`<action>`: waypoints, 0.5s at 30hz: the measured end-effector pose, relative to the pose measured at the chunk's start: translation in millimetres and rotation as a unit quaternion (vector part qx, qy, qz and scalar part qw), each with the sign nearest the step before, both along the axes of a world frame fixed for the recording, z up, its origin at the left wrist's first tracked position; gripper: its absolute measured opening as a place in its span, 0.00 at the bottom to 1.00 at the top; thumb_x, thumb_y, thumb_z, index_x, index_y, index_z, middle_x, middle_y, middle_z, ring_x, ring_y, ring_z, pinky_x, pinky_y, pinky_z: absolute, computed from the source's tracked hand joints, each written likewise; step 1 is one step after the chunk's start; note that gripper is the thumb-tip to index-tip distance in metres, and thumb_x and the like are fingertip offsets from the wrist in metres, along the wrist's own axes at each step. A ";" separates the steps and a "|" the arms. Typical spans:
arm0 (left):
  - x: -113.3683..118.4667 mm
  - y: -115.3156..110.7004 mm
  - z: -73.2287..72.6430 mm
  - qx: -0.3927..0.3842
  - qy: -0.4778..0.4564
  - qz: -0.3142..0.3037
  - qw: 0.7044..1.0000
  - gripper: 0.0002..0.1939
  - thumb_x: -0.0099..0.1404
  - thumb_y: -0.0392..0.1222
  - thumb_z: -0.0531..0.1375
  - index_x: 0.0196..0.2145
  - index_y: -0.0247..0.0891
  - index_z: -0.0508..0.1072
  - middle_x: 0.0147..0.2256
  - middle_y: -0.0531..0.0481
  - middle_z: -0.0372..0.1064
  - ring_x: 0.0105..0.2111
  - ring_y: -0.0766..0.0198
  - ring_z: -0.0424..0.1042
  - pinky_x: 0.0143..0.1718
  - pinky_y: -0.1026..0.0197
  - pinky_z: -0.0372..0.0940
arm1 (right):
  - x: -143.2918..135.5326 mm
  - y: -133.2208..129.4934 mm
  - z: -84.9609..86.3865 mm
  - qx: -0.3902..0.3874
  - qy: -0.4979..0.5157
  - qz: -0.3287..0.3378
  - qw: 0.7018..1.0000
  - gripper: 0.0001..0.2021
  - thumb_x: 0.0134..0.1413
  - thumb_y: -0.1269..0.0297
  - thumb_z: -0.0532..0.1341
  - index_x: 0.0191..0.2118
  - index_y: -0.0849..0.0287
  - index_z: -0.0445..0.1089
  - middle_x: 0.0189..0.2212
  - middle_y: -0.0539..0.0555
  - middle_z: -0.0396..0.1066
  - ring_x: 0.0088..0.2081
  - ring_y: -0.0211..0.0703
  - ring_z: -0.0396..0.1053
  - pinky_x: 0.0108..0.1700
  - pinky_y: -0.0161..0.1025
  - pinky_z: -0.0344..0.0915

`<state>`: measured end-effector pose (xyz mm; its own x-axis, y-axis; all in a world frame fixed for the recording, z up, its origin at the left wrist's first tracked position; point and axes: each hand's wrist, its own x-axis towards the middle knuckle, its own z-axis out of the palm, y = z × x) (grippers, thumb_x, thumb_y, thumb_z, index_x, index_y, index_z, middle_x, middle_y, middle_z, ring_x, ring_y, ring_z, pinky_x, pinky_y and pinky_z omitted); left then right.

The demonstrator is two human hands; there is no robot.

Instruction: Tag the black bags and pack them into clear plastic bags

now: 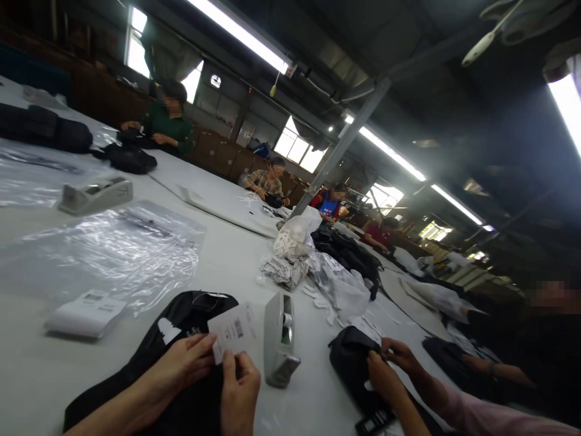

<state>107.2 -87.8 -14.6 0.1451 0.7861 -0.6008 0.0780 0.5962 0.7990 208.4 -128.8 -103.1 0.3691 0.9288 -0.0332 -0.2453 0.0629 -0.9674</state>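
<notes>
A white barcode tag (233, 330) is pinched between the fingers of my left hand (193, 358) and my right hand (240, 375). My left hand grips its left edge; my right hand takes the lower edge. Both hands are over a black bag (149, 363) that lies on the table, its lower part partly covered by my forearms. A white patch (167, 331) shows on the bag's upper part. Just right of the tag stands a grey tape dispenser (279, 339). To the left lies a stack of white barcode labels (88, 313).
Clear plastic bags (131, 248) are piled on the left of the white table (227, 242), with another tape dispenser (95, 195) behind. At right, a co-worker's hands (385, 369) work on a black bag (349, 363). Plastic and paper heaps (295, 254) lie mid-table. Several people sit farther back.
</notes>
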 end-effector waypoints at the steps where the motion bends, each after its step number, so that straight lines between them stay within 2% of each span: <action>1: 4.1 4.1 -1.9 0.007 -0.024 -0.015 1.000 0.31 0.51 0.55 0.69 0.47 0.33 0.72 0.45 0.38 0.76 0.46 0.52 0.75 0.47 0.56 0.69 | -3.1 -5.7 -1.7 0.017 -0.014 0.002 1.000 0.16 0.60 0.54 0.55 0.29 0.60 0.71 0.30 0.54 0.73 0.35 0.45 0.70 0.41 0.37 0.67; 3: 8.1 10.6 -4.6 0.023 -0.053 -0.011 0.998 0.29 0.49 0.52 0.71 0.45 0.33 0.73 0.41 0.39 0.77 0.43 0.51 0.76 0.43 0.56 0.70 | -7.0 -15.1 -9.8 0.016 -0.028 -0.053 0.998 0.15 0.57 0.52 0.58 0.38 0.60 0.73 0.36 0.57 0.74 0.40 0.47 0.71 0.45 0.40 0.67; 5: 10.2 11.5 -8.1 0.025 -0.068 0.009 0.997 0.27 0.48 0.50 0.72 0.42 0.33 0.74 0.38 0.40 0.78 0.39 0.50 0.77 0.39 0.56 0.70 | -8.1 -19.3 -20.6 -0.025 0.008 -0.137 0.990 0.26 0.49 0.48 0.64 0.49 0.61 0.69 0.43 0.60 0.73 0.43 0.50 0.72 0.43 0.41 0.70; 6: 11.4 9.5 -10.3 0.018 -0.079 0.007 0.997 0.26 0.48 0.50 0.72 0.41 0.34 0.75 0.37 0.41 0.78 0.39 0.50 0.77 0.39 0.56 0.70 | -8.1 -19.3 -25.2 -0.042 0.045 -0.155 0.986 0.33 0.44 0.45 0.67 0.53 0.62 0.67 0.44 0.62 0.73 0.41 0.51 0.73 0.40 0.42 0.71; 7: 12.8 6.2 -12.6 0.011 -0.092 -0.003 0.996 0.24 0.48 0.50 0.72 0.40 0.34 0.75 0.36 0.41 0.78 0.38 0.50 0.77 0.39 0.56 0.70 | -7.9 -18.1 -28.5 -0.054 0.084 -0.149 0.984 0.37 0.41 0.43 0.67 0.54 0.63 0.66 0.44 0.62 0.74 0.39 0.52 0.74 0.37 0.42 0.72; 8: 14.0 2.0 -14.6 0.009 -0.103 -0.018 0.994 0.24 0.47 0.50 0.72 0.38 0.34 0.75 0.35 0.42 0.78 0.38 0.50 0.77 0.40 0.56 0.70 | -7.7 -16.0 -30.4 -0.060 0.117 -0.124 0.984 0.37 0.40 0.41 0.67 0.51 0.64 0.68 0.41 0.62 0.75 0.36 0.52 0.75 0.35 0.42 0.73; 10: 13.7 -5.0 -14.7 0.009 -0.077 -0.048 0.996 0.23 0.47 0.53 0.72 0.36 0.36 0.75 0.33 0.43 0.78 0.37 0.52 0.77 0.37 0.59 0.69 | -7.3 -11.2 -30.6 -0.064 0.138 -0.074 0.986 0.30 0.42 0.40 0.65 0.40 0.65 0.75 0.34 0.61 0.78 0.32 0.52 0.75 0.34 0.42 0.73; 12: 6.1 -4.0 -5.7 0.019 0.059 -0.095 0.994 0.23 0.50 0.60 0.67 0.31 0.37 0.74 0.26 0.46 0.76 0.29 0.55 0.76 0.28 0.62 0.68 | -6.8 -7.9 -29.3 -0.090 0.105 -0.073 0.988 0.24 0.44 0.43 0.64 0.31 0.63 0.76 0.25 0.59 0.77 0.28 0.52 0.75 0.30 0.40 0.73; 13: -0.7 1.0 2.7 0.035 0.161 -0.133 0.977 0.24 0.52 0.64 0.63 0.26 0.38 0.73 0.20 0.48 0.73 0.23 0.57 0.74 0.22 0.63 0.64 | -6.3 -7.2 -29.2 -0.104 0.083 -0.080 0.988 0.22 0.45 0.44 0.64 0.28 0.62 0.76 0.20 0.57 0.75 0.25 0.50 0.74 0.27 0.39 0.71; 15: -18.3 19.2 25.0 0.109 0.348 -0.203 0.909 0.28 0.56 0.67 0.58 0.16 0.38 0.68 0.11 0.50 0.64 0.12 0.61 0.65 0.15 0.64 0.55 | -5.1 -7.6 -31.3 -0.124 0.043 -0.087 0.988 0.21 0.48 0.45 0.62 0.24 0.61 0.75 0.13 0.53 0.69 0.17 0.45 0.68 0.20 0.36 0.66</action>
<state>88.9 -68.7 10.4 0.0939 0.8646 -0.4937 0.7876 0.2388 0.5681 203.3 -136.4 -134.3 0.5081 0.8109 -0.2902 -0.3344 -0.1248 -0.9341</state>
